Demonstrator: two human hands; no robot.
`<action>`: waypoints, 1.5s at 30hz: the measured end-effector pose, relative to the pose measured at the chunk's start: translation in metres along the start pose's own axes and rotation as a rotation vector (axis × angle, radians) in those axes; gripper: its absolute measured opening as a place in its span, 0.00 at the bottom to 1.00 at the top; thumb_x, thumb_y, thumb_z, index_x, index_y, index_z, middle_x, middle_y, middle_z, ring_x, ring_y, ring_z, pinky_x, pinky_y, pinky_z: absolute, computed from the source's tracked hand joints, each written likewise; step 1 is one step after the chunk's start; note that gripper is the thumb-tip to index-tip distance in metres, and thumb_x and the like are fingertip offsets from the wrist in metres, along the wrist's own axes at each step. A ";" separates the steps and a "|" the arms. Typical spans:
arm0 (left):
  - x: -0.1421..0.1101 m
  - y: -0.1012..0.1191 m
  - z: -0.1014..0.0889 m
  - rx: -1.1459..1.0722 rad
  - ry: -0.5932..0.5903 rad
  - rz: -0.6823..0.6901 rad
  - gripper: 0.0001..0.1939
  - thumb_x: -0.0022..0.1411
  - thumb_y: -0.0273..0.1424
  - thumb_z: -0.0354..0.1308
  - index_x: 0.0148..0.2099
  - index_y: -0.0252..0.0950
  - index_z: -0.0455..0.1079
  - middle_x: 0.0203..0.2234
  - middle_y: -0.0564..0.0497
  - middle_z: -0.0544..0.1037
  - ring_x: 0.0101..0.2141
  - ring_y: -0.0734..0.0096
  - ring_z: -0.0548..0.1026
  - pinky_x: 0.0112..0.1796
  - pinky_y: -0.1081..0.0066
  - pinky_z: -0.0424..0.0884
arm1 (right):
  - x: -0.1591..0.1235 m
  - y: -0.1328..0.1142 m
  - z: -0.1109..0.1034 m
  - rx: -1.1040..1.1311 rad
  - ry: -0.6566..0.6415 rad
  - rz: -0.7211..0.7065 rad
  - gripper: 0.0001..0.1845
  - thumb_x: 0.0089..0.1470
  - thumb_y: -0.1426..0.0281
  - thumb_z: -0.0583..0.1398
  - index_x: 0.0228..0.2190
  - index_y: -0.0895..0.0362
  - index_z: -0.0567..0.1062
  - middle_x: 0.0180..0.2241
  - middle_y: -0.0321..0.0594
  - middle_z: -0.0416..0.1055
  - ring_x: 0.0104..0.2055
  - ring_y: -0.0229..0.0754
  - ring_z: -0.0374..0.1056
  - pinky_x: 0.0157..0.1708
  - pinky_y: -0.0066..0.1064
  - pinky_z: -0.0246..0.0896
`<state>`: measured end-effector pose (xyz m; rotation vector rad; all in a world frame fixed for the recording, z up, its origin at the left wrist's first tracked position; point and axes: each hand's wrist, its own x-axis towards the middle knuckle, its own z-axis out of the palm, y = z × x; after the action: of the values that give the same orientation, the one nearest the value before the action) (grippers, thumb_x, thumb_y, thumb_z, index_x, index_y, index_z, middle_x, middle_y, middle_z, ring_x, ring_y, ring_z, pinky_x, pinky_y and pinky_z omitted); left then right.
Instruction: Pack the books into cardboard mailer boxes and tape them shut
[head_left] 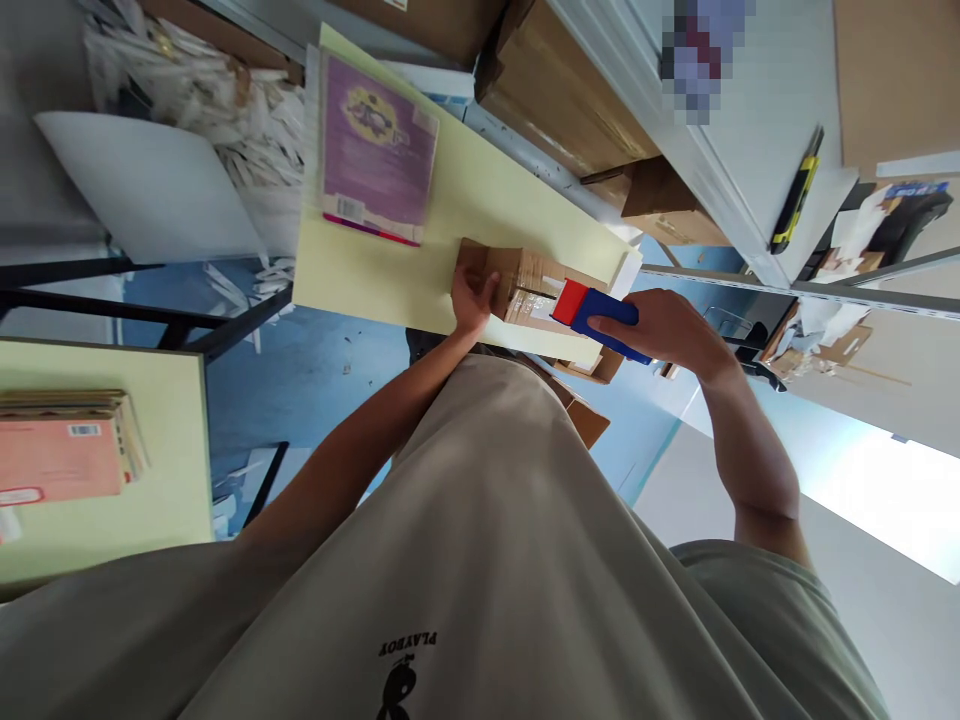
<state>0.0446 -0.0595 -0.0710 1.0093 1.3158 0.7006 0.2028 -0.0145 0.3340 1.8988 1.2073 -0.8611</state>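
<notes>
Cardboard box [525, 272] on the desk [375, 268], by the wearer-side edge — presumably kept close for easy reach. Left hand [472, 302] rests at its left end, likely steadying it; grip or mere press, cannot tell. Right hand [667, 325]: fingers closed around a blue-and-red block [589, 308], red end aimed at the box — elbow bent outward, forearm angled in; left arm reaches forward.

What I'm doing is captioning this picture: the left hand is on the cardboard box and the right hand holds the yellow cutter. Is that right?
Not quite. The head view shows the right hand holding a blue-and-red object; the yellow cutter lies on the grey surface. The left hand is on the cardboard box, as you say.
</notes>
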 end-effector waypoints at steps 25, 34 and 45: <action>0.015 0.086 -0.047 0.495 -0.599 0.443 0.25 0.66 0.35 0.83 0.61 0.41 0.81 0.57 0.42 0.77 0.56 0.49 0.82 0.67 0.47 0.80 | 0.064 0.044 0.035 -0.149 -0.096 0.006 0.41 0.73 0.34 0.61 0.45 0.62 0.88 0.37 0.59 0.86 0.41 0.58 0.82 0.39 0.39 0.67; 0.002 0.102 -0.052 0.669 -0.463 0.480 0.29 0.66 0.36 0.83 0.65 0.44 0.80 0.62 0.40 0.78 0.62 0.44 0.82 0.69 0.44 0.80 | 0.125 0.056 0.080 -0.056 -0.067 -0.118 0.37 0.74 0.44 0.66 0.61 0.66 0.84 0.45 0.63 0.88 0.49 0.62 0.84 0.46 0.42 0.74; -0.062 0.101 0.014 0.940 -0.438 0.402 0.70 0.66 0.77 0.62 0.89 0.32 0.52 0.88 0.27 0.50 0.88 0.29 0.42 0.85 0.32 0.36 | 0.150 0.072 0.109 0.100 0.042 -0.338 0.39 0.72 0.43 0.68 0.67 0.60 0.83 0.60 0.61 0.86 0.62 0.65 0.82 0.56 0.42 0.74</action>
<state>0.0606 -0.0738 0.0459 2.0889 1.0396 0.0780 0.3031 -0.0608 0.1690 1.8252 1.5659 -1.0796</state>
